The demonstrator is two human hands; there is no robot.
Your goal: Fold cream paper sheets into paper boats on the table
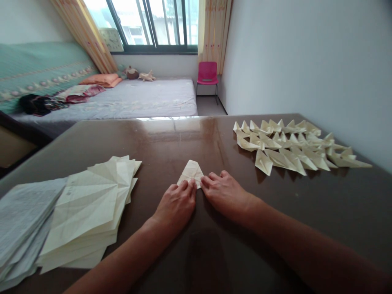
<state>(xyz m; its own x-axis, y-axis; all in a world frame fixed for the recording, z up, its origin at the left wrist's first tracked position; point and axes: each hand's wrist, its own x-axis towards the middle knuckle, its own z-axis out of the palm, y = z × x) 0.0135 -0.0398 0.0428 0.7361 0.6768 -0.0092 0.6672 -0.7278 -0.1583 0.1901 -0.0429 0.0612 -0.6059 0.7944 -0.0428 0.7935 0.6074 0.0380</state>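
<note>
A small folded piece of cream paper [191, 170] lies on the brown table in front of me, its top end narrow and blunt. My left hand [179, 201] presses on its lower left part with curled fingers. At its lower right edge, the bent fingers of my right hand [225, 195] touch the paper. The fingers hide the paper's bottom edge. To the left is a fanned stack of creased cream sheets [88, 200]. Several rows of folded paper boats [284, 143] stand at the far right.
A pile of printed sheets [26, 220] overlaps the table's left side beside the creased stack. Beyond the glossy table [159, 143] are a bed [159, 96], a pink chair [208, 73] and a window. A white wall [306, 61] runs along the right.
</note>
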